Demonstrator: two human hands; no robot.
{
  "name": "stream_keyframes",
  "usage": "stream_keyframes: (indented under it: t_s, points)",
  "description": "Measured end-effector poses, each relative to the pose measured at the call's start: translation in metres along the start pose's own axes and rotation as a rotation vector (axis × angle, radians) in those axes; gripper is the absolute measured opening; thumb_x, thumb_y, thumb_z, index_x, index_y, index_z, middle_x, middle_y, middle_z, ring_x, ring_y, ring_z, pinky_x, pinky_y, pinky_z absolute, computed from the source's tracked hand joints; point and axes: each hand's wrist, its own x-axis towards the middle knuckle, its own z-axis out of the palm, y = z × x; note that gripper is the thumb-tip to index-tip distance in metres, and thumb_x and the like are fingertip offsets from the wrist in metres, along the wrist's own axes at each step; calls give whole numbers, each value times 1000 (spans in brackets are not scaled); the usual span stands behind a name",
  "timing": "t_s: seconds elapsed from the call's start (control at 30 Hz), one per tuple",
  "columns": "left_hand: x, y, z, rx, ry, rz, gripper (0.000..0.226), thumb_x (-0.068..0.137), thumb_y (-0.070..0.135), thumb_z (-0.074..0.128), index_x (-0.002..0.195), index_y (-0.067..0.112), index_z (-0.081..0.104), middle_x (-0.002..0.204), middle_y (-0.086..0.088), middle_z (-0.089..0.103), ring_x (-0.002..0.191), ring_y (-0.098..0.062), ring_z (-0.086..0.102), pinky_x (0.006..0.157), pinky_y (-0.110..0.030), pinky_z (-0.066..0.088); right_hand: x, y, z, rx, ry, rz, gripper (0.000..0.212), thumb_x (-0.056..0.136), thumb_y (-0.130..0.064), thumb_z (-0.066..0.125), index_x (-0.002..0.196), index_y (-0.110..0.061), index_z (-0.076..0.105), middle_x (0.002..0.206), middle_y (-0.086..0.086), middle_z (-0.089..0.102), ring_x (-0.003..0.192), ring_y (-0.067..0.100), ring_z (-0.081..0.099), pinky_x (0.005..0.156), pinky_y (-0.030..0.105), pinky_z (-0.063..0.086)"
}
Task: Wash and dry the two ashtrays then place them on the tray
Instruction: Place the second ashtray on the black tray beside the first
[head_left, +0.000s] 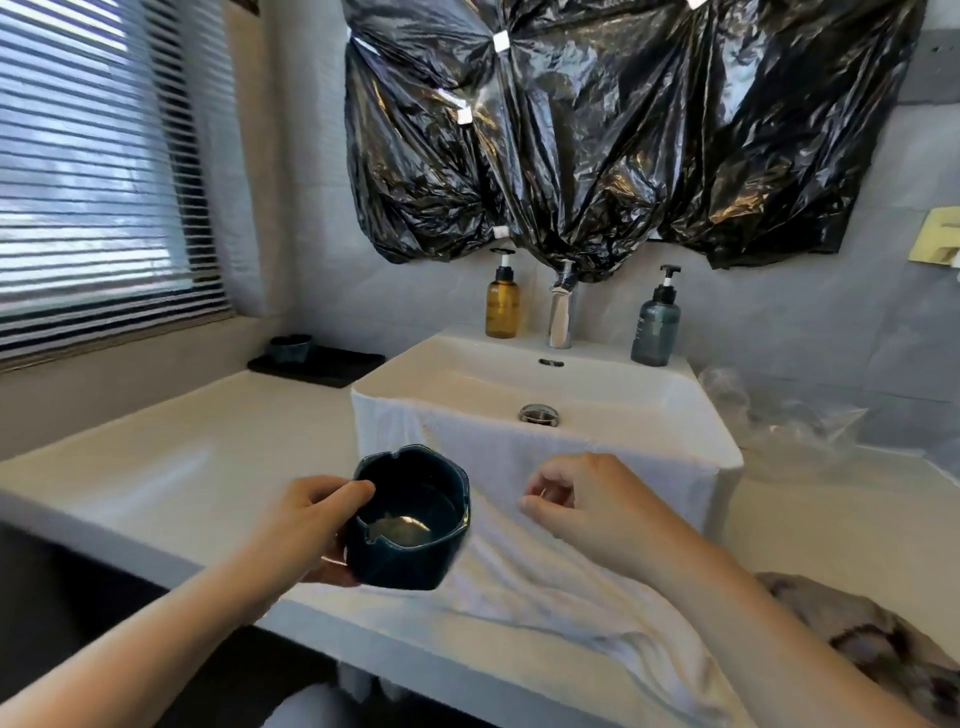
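at the far left, slatted blinds (93, 156) covered the window above a white counter (156, 467). at the counter's far end lay one black tray (322, 366), and the far ashtray (291, 347) stood upright on its left part, probably the one already finished, since that is where the task wants both.

nearer, the left hand (306, 525) held the near ashtray (410, 519) in the air over the counter's near edge, thumb hooked over the rim and fingers wrapped under the base. it was tipped slightly toward the person, likely so the glossy inside could be checked for wetness. so there were two ashtrays: one on the tray, one in hand.

one white towel (519, 571) hung over the front rim of the basin (717, 431) and ran down across the counter, handy for drying. the right hand (587, 499) hovered just above it, fingers loosely curled with nothing between them, seemingly about to take up the cloth.

behind the basin stood two pump bottles, an amber bottle (502, 301) and a grey-blue bottle (655, 327), either side of one tap (563, 312). black plastic (623, 130) was taped over the wall above. at the right lay clear wrap (779, 415) and, nearer, a brown cloth (857, 634).
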Motion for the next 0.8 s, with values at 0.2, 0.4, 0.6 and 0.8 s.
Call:
stream_keyframes:
  t_s: [0.2, 0.4, 0.6, 0.8]
  points:
    - [-25, -20, -72, -48, 212, -57, 21, 96, 25, 56, 97, 9, 69, 84, -17, 75, 73, -32, 73, 67, -47, 61, 44, -57, 41, 33, -78, -152, 14, 88, -33, 62, 78, -24, 67, 73, -9, 64, 70, 4, 59, 63, 22, 46]
    - [-23, -38, -134, -77, 316, -96, 24, 94, 27, 59, 89, 8, 73, 72, -18, 67, 58, -24, 67, 60, -43, 60, 84, -112, 87, 80, -161, -215, 15, 89, -33, 60, 84, -22, 69, 72, -8, 64, 72, 8, 63, 68, 27, 51]
    - [13, -54, -195, -81, 322, -100, 25, 94, 27, 58, 87, 10, 75, 63, -8, 64, 53, -18, 63, 58, -38, 59, 144, -160, 131, 68, -201, -246, 16, 90, -38, 61, 79, -28, 65, 73, -8, 62, 72, 8, 61, 68, 26, 51]
    - [68, -62, -237, -76, 316, -83, 24, 94, 27, 57, 85, 14, 76, 74, -9, 73, 66, -24, 72, 60, -38, 60, 217, -198, 160, 97, -260, -238, 34, 90, -47, 55, 92, -16, 71, 82, 6, 71, 75, 22, 68, 77, 45, 58]
